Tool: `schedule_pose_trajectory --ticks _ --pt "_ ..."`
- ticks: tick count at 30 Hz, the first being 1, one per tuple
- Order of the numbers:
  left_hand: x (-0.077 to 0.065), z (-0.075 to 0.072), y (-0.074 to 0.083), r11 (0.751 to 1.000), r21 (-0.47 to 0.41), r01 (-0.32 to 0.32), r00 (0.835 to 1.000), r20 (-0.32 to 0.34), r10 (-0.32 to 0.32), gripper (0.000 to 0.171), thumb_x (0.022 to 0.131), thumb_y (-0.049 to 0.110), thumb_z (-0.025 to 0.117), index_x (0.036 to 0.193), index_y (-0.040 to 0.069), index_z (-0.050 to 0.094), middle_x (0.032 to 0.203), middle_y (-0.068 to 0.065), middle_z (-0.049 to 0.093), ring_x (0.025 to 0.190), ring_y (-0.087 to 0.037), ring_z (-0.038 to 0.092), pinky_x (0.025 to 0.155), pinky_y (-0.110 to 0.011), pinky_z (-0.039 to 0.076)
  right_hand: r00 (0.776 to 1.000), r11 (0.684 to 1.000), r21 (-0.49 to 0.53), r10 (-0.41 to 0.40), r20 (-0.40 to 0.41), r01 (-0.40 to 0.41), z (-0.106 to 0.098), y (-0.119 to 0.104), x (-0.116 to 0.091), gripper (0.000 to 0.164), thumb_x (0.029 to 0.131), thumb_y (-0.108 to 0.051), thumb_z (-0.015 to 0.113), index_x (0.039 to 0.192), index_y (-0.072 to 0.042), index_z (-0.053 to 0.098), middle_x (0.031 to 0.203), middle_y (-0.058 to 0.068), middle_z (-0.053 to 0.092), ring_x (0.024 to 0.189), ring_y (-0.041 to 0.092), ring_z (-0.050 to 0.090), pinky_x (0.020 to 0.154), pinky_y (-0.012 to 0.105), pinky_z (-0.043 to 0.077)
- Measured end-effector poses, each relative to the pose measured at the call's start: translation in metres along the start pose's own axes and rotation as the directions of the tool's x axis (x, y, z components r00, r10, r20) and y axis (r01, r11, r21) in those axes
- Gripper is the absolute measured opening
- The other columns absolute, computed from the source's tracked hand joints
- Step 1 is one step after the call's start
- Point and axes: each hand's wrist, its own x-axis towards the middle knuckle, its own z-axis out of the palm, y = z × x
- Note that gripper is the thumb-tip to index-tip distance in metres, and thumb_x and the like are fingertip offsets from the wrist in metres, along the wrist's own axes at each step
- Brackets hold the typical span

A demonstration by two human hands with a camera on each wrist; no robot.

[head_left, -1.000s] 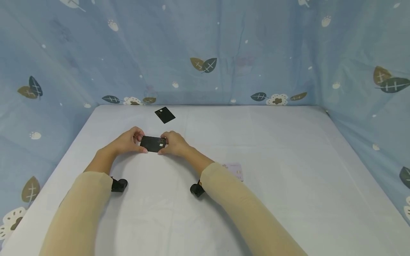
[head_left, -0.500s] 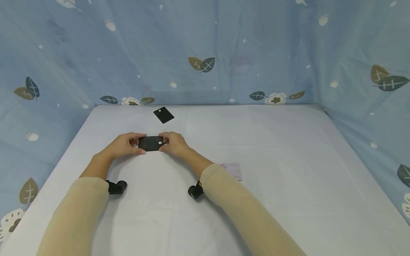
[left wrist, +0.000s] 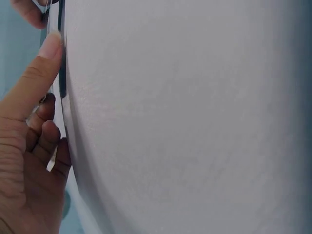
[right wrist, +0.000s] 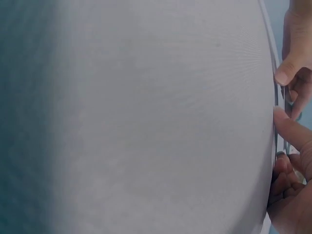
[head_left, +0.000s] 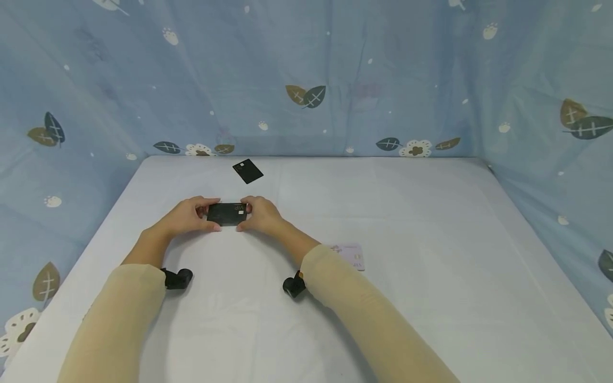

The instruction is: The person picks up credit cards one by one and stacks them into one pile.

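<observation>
A black card (head_left: 225, 214) printed "VIP", with a small pale square, lies level between my two hands low over the table. My left hand (head_left: 189, 215) pinches its left end, thumb at the near corner and fingers at the far edge. At the other end, my right hand (head_left: 263, 215) grips it with thumb and curled fingers. The left wrist view catches a dark thin edge (left wrist: 62, 73) beside the left thumb; whether it touches the cloth I cannot tell. Behind the hands lies a second black card (head_left: 248, 171), turned at an angle.
A pale lilac card (head_left: 351, 256), also marked "VIP", lies partly hidden by the right sleeve (head_left: 364, 298). White cloth covers the table (head_left: 431, 239). A blue patterned curtain (head_left: 335, 64) closes off the back and sides. Small black cameras (head_left: 178, 279) sit at both wrists.
The held card has turned slightly from a tilt to level. My left fingers have shifted from the corner onto its far edge. The other two cards lie as before.
</observation>
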Motion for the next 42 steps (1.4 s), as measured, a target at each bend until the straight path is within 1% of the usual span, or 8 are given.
schedule_pose_trajectory --ticks 7,10,15,20,25,33,39,42 --pt "-0.003 -0.003 0.003 1.0 -0.002 0.01 1.0 -0.007 -0.01 0.078 0.073 0.043 0.079 0.136 0.005 0.05 0.1 -0.014 0.053 0.088 -0.025 0.043 0.075 -0.037 0.036 1.0 1.0 0.028 -0.002 -0.007 0.003 -0.003 -0.002 -0.001 0.066 0.075 -0.024 0.081 0.131 -0.007 0.053 0.093 0.0 0.055 0.081 0.01 0.048 0.07 0.018 0.039" --pt "-0.006 -0.004 0.003 1.0 0.005 0.005 1.0 -0.01 -0.005 0.077 0.073 0.043 0.079 0.134 0.004 0.052 0.095 -0.012 0.054 0.085 -0.024 0.044 0.073 -0.036 0.036 0.999 0.999 0.047 -0.004 0.038 0.002 -0.007 -0.004 0.0 0.065 0.074 -0.023 0.082 0.13 -0.005 0.053 0.09 0.0 0.057 0.079 0.01 0.05 0.069 0.018 0.04" --pt "-0.008 -0.005 0.008 0.999 -0.007 -0.036 0.999 -0.007 0.036 0.074 0.071 0.04 0.082 0.129 0.0 0.056 0.08 -0.006 0.051 0.074 -0.019 0.043 0.065 -0.031 0.036 0.993 0.998 0.052 0.019 0.118 -0.025 -0.015 -0.004 -0.001 0.065 0.073 -0.024 0.083 0.128 -0.004 0.053 0.088 0.0 0.06 0.077 0.009 0.052 0.069 0.017 0.04" --pt "-0.009 -0.006 0.013 0.998 -0.015 -0.053 0.999 -0.008 0.053 0.074 0.07 0.04 0.082 0.128 0.001 0.057 0.078 -0.005 0.049 0.071 -0.018 0.042 0.063 -0.03 0.035 0.99 0.996 0.083 0.012 0.138 -0.024 -0.022 -0.004 -0.005 0.07 0.071 -0.02 0.084 0.13 -0.003 0.05 0.085 0.0 0.06 0.07 0.008 0.053 0.064 0.016 0.041" --pt "-0.011 -0.007 0.016 0.997 -0.001 -0.073 0.997 -0.025 0.073 0.072 0.07 0.039 0.082 0.127 0.003 0.058 0.078 -0.005 0.049 0.072 -0.019 0.042 0.063 -0.03 0.035 0.987 0.998 0.07 -0.011 0.163 0.0 -0.026 -0.006 -0.007 0.074 0.072 -0.02 0.083 0.134 -0.004 0.047 0.078 -0.002 0.059 0.06 0.007 0.052 0.058 0.017 0.041" --pt "-0.016 -0.006 0.019 0.994 -0.013 -0.108 0.993 -0.037 0.108 0.07 0.07 0.038 0.083 0.127 0.006 0.059 0.08 -0.004 0.051 0.072 -0.019 0.043 0.063 -0.029 0.036 0.988 0.999 -0.009 -0.045 0.148 0.047 -0.032 -0.006 -0.01 0.069 0.071 -0.024 0.084 0.13 -0.005 0.053 0.081 -0.002 0.058 0.069 0.008 0.049 0.062 0.017 0.039" --pt "-0.02 -0.004 0.028 0.992 -0.037 -0.117 0.993 -0.019 0.116 0.07 0.07 0.037 0.083 0.127 0.005 0.059 0.082 -0.003 0.056 0.075 -0.02 0.046 0.067 -0.031 0.04 0.982 0.999 0.008 -0.042 0.182 0.041 -0.045 -0.001 -0.017 0.066 0.07 -0.024 0.085 0.127 -0.007 0.055 0.084 -0.001 0.06 0.073 0.01 0.051 0.064 0.019 0.04" --pt "-0.021 -0.004 0.033 0.989 -0.027 -0.144 0.989 -0.026 0.144 0.068 0.071 0.038 0.082 0.126 0.005 0.059 0.082 -0.001 0.056 0.079 -0.02 0.049 0.071 -0.034 0.042 0.979 0.998 0.008 -0.056 0.196 0.056 -0.053 0.001 -0.022 0.064 0.071 -0.024 0.084 0.126 -0.008 0.056 0.084 0.0 0.06 0.074 0.011 0.053 0.064 0.02 0.041"
